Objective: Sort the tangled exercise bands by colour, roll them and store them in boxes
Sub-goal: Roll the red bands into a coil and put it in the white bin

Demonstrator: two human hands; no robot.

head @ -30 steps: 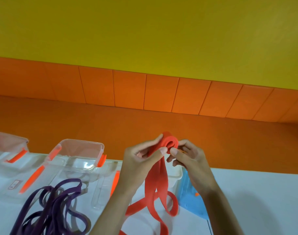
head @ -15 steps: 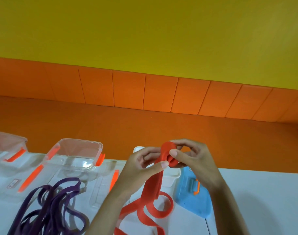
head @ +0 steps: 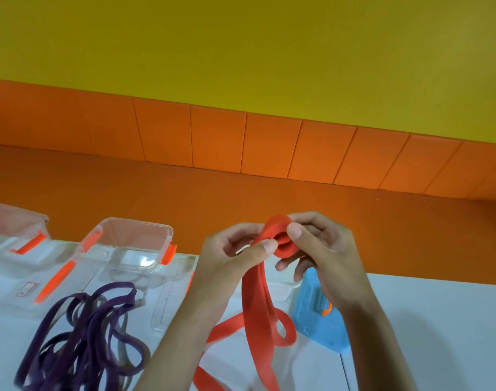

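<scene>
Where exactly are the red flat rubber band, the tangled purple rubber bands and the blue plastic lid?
red flat rubber band (head: 258,311): head view, hanging strip under the roll.
tangled purple rubber bands (head: 83,342): head view, middle of the heap.
blue plastic lid (head: 317,334): head view, flat top.

It looks like a bright play or exercise room, with a yellow wall (head: 241,52), orange padded panels (head: 218,136) far off, and purple stretchy bands (head: 83,348) on a near white table (head: 424,320).

Bright even light, glare on clear box (head: 134,249), soft table shadows, wide-angle bending, slight blur
</scene>
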